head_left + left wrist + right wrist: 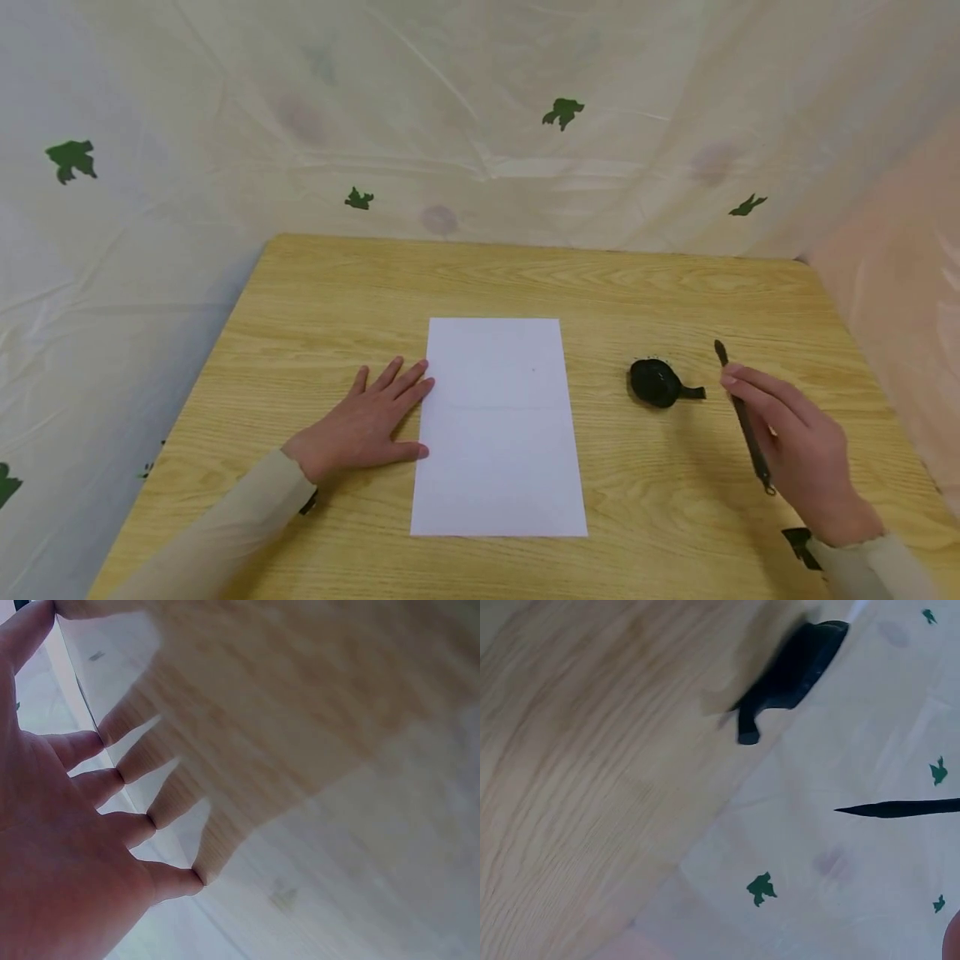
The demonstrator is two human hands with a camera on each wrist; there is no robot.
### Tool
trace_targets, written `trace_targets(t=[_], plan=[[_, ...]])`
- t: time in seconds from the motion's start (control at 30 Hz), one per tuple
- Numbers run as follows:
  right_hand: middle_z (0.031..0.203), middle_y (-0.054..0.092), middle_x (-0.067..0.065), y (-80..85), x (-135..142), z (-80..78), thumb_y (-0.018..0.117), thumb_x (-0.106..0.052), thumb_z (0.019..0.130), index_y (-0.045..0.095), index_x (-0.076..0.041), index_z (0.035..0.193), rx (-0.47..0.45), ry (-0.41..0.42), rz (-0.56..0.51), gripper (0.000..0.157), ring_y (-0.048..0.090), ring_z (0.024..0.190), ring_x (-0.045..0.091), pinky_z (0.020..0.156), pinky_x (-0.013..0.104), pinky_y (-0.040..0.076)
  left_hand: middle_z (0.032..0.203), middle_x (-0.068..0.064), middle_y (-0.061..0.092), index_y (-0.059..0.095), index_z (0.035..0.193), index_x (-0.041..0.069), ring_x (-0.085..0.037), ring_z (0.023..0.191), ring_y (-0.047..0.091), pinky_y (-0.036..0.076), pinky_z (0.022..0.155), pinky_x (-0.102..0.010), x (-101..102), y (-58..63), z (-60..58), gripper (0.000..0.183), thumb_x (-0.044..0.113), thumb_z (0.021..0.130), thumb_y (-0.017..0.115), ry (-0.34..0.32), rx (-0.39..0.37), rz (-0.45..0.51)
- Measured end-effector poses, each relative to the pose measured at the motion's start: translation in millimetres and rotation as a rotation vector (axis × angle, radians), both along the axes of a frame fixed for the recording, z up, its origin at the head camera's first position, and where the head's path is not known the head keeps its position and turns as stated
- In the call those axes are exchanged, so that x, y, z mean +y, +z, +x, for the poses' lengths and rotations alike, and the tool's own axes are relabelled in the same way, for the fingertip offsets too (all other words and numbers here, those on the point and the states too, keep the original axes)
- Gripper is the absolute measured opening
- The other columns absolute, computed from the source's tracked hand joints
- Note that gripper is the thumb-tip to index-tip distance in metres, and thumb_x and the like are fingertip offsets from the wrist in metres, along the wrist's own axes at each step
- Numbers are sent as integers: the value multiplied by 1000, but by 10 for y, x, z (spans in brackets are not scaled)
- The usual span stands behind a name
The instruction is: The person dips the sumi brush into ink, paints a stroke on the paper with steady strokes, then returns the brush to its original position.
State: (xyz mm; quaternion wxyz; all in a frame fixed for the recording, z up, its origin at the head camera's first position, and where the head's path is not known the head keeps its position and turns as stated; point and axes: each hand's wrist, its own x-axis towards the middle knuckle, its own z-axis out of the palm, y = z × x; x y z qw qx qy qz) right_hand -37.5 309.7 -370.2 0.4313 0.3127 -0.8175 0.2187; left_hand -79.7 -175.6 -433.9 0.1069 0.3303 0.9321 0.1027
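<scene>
My right hand (806,446) pinches a dark calligraphy brush (750,437) between thumb and fingers, held slanting to the right of the dish. A small hanging loop shows at the brush's lower end; its pointed black tip (862,811) appears in the right wrist view. A black ink dish (655,383) with a short handle sits on the table, dark and glossy inside. White paper (498,467) lies upright in the middle. Along its left edge, my left hand (360,429) rests with fingers spread, fingertips and thumb tip at the edge.
The wood-grain table (315,292) runs back to a pale hanging sheet (465,108) with green bird shapes, which also closes off both sides. A faint crease crosses the paper. Small dark specks lie by the dish's back rim.
</scene>
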Motion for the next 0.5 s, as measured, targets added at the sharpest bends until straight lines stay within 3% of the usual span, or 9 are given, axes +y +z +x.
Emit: trace_targets(t=[0.23, 0.3, 0.5], plan=[[95, 69, 23, 42, -188, -72, 68, -10, 92, 70, 10, 96, 17, 59, -365, 21, 66, 94, 16, 84, 16, 46, 162, -4, 12, 28, 154, 16, -36, 146, 8, 12, 105, -69, 0, 0, 0, 89, 67, 86, 55, -5, 0, -5], [93, 70, 21, 56, -219, -91, 68, -11, 92, 71, 9, 96, 20, 6, -381, 21, 65, 93, 9, 81, 13, 45, 161, -5, 12, 28, 154, 16, -37, 145, 8, 12, 105, -70, 0, -2, -2, 89, 67, 86, 55, -10, 6, -5], [98, 69, 20, -43, -172, -117, 66, -4, 91, 60, 16, 107, -77, -20, -444, 26, 66, 93, 8, 82, 14, 48, 161, -4, 12, 28, 154, 17, -36, 146, 8, 13, 105, -69, -7, -7, -4, 89, 68, 86, 53, -11, 15, -6]])
